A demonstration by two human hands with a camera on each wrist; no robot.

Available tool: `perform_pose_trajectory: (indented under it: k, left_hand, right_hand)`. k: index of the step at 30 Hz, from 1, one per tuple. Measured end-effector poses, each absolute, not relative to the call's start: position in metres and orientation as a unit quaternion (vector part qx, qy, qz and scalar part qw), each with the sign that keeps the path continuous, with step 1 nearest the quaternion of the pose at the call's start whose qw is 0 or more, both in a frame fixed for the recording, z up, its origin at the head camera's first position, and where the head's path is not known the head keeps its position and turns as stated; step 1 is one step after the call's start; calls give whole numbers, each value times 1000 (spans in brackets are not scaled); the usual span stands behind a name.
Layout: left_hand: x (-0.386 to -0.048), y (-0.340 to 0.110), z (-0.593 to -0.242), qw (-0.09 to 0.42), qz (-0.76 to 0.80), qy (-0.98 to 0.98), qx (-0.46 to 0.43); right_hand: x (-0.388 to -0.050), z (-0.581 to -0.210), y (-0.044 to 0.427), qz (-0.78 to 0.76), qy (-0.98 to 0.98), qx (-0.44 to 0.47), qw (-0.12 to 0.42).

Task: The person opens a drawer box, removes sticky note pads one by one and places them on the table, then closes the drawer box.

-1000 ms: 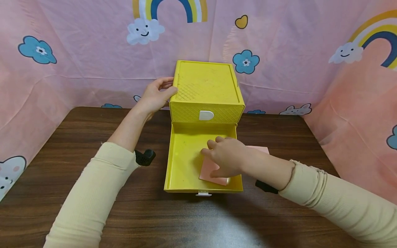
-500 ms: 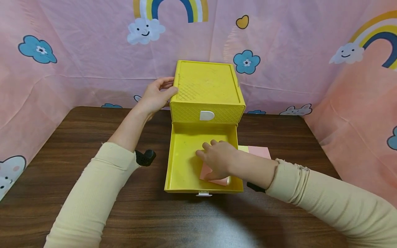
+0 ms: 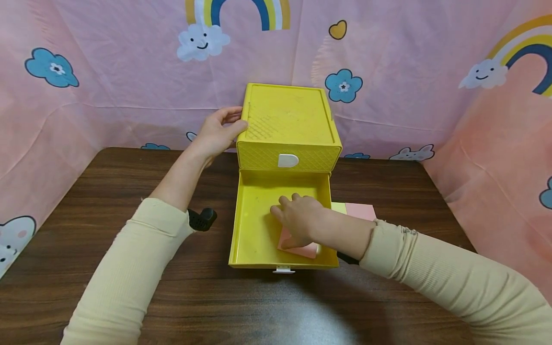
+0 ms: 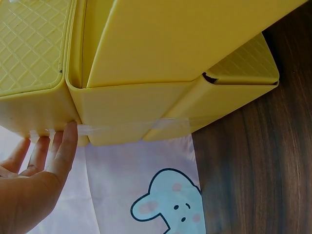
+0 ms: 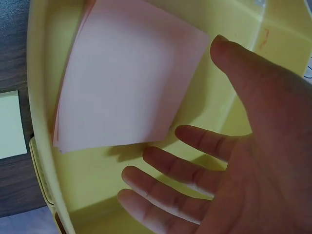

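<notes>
A yellow chest of drawers [image 3: 286,112] stands at the back of the table, with one lower drawer [image 3: 254,230] pulled far out. My left hand [image 3: 215,134] touches the chest's left side; its thumb lies at the top edge, and its fingertips meet the side wall in the left wrist view. Inside the drawer, towards the front right, lies a pad of pink paper [image 5: 131,73]. Over it is my right hand [image 3: 299,218], its fingers spread and partly covering the pad in the head view. Seen from the right wrist, the palm holds nothing and the fingers lie beside the pad.
On the table right of the drawer lie a pink paper [image 3: 361,211] and a pale yellow one [image 3: 338,207], partly behind the right forearm. A white handle [image 3: 283,270] sits on the drawer front. Patterned pink cloth [image 3: 151,72] hangs around the table.
My right hand has shifted slightly left over the pink pad, uncovering the pale yellow paper beside the drawer. The left hand stays at the chest's side.
</notes>
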State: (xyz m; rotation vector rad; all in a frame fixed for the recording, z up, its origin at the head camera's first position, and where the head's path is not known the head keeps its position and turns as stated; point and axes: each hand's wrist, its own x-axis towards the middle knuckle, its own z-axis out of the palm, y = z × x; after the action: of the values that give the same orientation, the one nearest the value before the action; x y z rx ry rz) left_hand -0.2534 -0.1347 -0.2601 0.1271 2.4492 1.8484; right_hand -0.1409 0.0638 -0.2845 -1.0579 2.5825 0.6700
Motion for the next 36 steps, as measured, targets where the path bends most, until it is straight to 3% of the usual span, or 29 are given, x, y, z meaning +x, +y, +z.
perform_pose_trajectory:
  k: [36]
  left_hand:
    - [-252,-134,-259,33,600,799,41]
  right_hand:
    - [-127,-306,54,334,876,-337,84]
